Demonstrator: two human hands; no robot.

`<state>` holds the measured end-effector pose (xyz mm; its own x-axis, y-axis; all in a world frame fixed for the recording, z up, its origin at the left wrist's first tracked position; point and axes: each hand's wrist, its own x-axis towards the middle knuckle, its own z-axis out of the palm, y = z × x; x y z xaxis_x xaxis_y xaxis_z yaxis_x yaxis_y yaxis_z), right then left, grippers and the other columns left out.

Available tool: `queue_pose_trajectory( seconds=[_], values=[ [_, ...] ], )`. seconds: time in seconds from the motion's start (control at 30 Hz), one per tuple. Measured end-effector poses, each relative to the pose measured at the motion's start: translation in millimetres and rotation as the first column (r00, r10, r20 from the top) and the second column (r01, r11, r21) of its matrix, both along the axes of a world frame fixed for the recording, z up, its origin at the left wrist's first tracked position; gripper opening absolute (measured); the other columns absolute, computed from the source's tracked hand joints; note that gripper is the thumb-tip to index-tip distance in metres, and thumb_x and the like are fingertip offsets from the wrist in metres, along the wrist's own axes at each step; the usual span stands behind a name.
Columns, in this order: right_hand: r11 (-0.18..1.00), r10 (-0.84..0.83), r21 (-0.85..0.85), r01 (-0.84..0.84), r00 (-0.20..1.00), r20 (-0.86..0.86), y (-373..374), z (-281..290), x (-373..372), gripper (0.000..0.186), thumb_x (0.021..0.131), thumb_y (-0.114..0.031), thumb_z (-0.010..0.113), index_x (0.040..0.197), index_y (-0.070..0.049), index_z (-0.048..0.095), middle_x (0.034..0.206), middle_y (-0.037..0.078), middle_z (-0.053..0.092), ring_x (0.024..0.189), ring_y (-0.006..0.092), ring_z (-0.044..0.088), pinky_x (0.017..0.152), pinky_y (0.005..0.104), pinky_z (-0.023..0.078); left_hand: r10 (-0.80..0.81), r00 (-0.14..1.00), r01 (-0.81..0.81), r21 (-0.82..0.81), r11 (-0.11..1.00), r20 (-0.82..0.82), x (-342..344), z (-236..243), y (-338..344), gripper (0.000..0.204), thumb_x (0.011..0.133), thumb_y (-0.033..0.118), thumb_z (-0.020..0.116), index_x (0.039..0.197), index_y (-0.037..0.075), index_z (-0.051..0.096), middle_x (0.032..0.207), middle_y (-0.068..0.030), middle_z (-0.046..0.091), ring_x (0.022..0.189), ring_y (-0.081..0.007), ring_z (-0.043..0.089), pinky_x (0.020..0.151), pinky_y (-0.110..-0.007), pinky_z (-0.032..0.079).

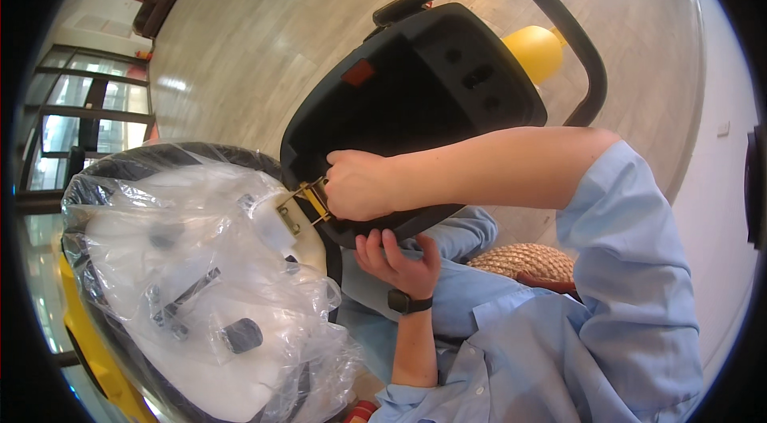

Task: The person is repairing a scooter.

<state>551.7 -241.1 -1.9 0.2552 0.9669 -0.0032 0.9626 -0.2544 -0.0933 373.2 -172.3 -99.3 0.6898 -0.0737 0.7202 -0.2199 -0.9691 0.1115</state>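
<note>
A dark, deep tray-shaped shell [375, 115] fills the upper middle, with a brass-coloured hinge bracket [314, 201] at its lower left edge. Against this bracket, my right hand [359, 186] is closed with its fingers curled inward. Whatever it grips is hidden behind the knuckles. My left hand [401, 263], with a dark watch on the wrist, is just below it. Its fingers are spread and their tips touch the near rim of the shell. Left of the bracket lies a white moulded body [184, 239], covered by crinkled clear plastic film.
A thick black tubular bar [551, 3] loops beyond the shell, beside a yellow rounded part [534, 54]. A woven straw item [519, 265] lies near my legs. Yellow bodywork [92, 343] shows at lower left. Glass-paned framing stands at far left and a pale wall at right.
</note>
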Motion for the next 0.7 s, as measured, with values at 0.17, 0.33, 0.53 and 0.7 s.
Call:
queue_pose_trajectory(
  seconds=[0.17,0.33,0.53,0.7],
  values=[
    [0.954,0.035,0.297,-0.043,0.999,0.032,1,-18,3,0.017,0.09,-0.026,0.065,0.088,-0.013,0.076,0.079,0.002,0.073,0.092,0.0214,0.07,0.085,0.0361,0.046,0.012,1.0,-0.012,0.006,1.0,0.003,1,1,0,0.062,0.088,0.02,0.072,0.141,0.0,0.048,0.14,-0.0217,0.047,0.135,-0.0477,0.047,0.108,-0.066,0.042],
    [0.971,-0.015,0.239,0.03,0.998,-0.066,2,-17,1,0.016,0.09,-0.024,0.064,0.086,-0.012,0.074,0.077,0.003,0.073,0.087,0.0219,0.071,0.084,0.0353,0.047,0.001,1.0,-0.001,0.006,1.0,0.004,1,-1,1,0.062,0.087,0.02,0.072,0.14,0.0,0.048,0.14,-0.0215,0.047,0.135,-0.0476,0.047,0.108,-0.065,0.042],
    [0.98,0.034,0.196,-0.032,0.999,-0.01,7,-16,3,0.017,0.089,-0.025,0.064,0.083,-0.01,0.072,0.074,0.004,0.072,0.08,0.024,0.071,0.08,0.0363,0.049,-0.001,1.0,0.001,0.002,1.0,0.002,1,-1,2,0.062,0.087,0.02,0.073,0.14,0.0,0.048,0.14,-0.0214,0.047,0.135,-0.0475,0.047,0.107,-0.066,0.042],
    [0.936,0.102,0.341,-0.083,0.994,-0.04,7,-24,5,0.017,0.09,-0.023,0.063,0.087,-0.009,0.071,0.078,0.008,0.073,0.083,0.0263,0.072,0.08,0.0379,0.051,-0.004,1.0,0.004,0.003,1.0,0.002,1,0,1,0.062,0.087,0.02,0.073,0.141,0.0,0.048,0.14,-0.0215,0.047,0.136,-0.0477,0.046,0.108,-0.066,0.041]
  ],
)
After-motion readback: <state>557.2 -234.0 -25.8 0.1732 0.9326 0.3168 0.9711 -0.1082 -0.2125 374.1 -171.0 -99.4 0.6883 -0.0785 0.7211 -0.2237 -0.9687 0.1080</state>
